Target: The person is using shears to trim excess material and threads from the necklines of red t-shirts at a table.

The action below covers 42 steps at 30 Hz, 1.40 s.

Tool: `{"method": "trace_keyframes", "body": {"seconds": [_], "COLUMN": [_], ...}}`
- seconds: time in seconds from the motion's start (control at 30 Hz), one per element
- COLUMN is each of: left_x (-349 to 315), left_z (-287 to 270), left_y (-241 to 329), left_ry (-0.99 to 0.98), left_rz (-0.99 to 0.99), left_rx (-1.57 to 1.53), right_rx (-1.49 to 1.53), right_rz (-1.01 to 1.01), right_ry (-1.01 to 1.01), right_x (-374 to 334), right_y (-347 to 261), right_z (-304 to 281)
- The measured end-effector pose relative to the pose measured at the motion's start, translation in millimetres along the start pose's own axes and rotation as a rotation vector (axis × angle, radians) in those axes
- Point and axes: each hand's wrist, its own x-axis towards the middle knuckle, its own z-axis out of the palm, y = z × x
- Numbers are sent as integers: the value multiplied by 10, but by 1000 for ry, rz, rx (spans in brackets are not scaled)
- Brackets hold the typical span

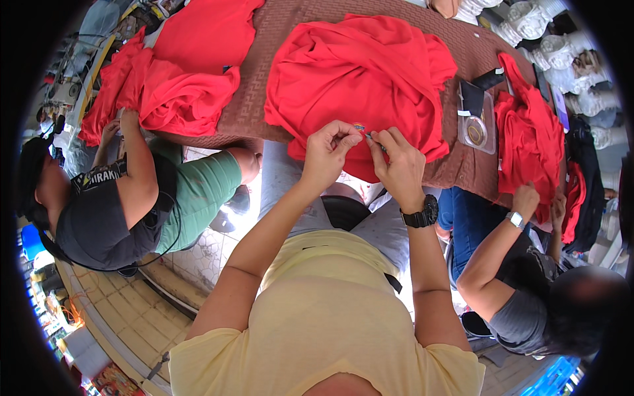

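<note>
A large heap of red fabric (356,72), likely a garment, lies bunched before me on the brown-covered table (252,92). At its near edge my left hand (327,152) is closed in a pinch on the red fabric, beside a tiny multicoloured patch (358,127). My right hand (401,162), with a black watch (422,212) on its wrist, is closed too. A small, thin, greyish tip shows between its thumb and finger, close to the patch; its kind is too small to tell. Both hands nearly meet above my lap.
People sit on both sides; their hands (119,125) (526,201) handle more red fabric (178,86) (528,142). A clear plastic box (490,125) with a round roll and dark items stands right of my heap. White bundles (528,23) are piled beyond the table's far right.
</note>
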Motion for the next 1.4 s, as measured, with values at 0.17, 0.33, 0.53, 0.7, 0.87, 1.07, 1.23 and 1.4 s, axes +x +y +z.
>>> {"method": "trace_keyframes", "body": {"seconds": [0.17, 0.33, 0.53, 0.7, 0.87, 1.07, 1.23, 1.4], "left_x": [-42, -175, 216, 293, 282, 185, 156, 102], "left_z": [12, -283, -271, -270, -309, -328, -332, -338], "left_y": [3, 600, 498, 249, 238, 296, 273, 307], "left_ry": [-19, -783, 45, 145, 136, 77, 15, 0], "left_rz": [48, -186, 402, 448, 417, 232, 94, 15], "left_rx": [38, 729, 862, 945, 836, 574, 370, 179], "right_rx": [-17, 126, 611, 443, 386, 254, 72, 78], "right_rz": [-30, 129, 313, 204, 227, 96, 51, 64], "right_ry": [-20, 56, -84, -42, -76, 19, -1, 36], "right_x": [22, -18, 135, 67, 25, 34, 81, 115], "right_y": [12, 51, -95, 32, 4, -115, -226, -269], "right_z": [41, -33, -10, 219, 188, 138, 193, 215]}}
